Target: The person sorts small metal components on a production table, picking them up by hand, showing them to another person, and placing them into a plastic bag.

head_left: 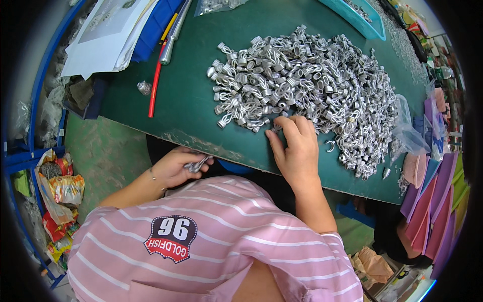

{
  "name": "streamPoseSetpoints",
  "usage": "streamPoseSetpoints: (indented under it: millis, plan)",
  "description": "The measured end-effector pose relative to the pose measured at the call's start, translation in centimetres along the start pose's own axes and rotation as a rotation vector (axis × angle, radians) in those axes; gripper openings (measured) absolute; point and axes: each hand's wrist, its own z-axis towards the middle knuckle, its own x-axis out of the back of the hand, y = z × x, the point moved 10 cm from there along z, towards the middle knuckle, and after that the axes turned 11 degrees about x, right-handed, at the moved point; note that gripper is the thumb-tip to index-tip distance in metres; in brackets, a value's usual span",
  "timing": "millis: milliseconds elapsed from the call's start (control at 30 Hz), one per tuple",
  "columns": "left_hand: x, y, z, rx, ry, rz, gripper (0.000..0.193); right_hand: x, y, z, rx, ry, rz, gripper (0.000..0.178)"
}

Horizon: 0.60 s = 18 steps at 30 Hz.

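A big heap of small silver metal pieces (pixel 302 75), each with twisted loops and a ribbed end, covers the middle and right of the green table (pixel 191 100). At the heap's near edge, my right hand (pixel 297 148) has thumb and fingertips closed round one such piece, mostly hidden by the fingers. My left hand (pixel 173 166) is at the table's front edge, closed on a few silver metal pieces (pixel 197 164) that stick out past its fingers. A curved silver bit (pixel 330 146) lies apart, right of my right hand.
A red pencil (pixel 154 88), a silver tapered rod (pixel 173 40) and a small silver item (pixel 144 88) lie at left, near papers (pixel 103 35) and a blue bin (pixel 153 30). A turquoise tray (pixel 372 29) stands far right. Clear plastic bags (pixel 407 128) and colourful bins (pixel 435 201) line the right side.
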Motion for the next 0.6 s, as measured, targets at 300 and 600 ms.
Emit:
streamPoseSetpoints:
  millis: [300, 600]
  plan:
    - [-4.4, 4.5, 10.3, -0.398, -0.165, -0.078, 0.026, 0.5, 4.1, -4.8, -0.537, 0.216, 0.813, 0.022]
    - [-3.3, 3.5, 3.7, -0.474, 0.298, 1.235, 0.029, -2.4, 3.5, -5.4, -0.579, 0.315, 1.682, 0.02]
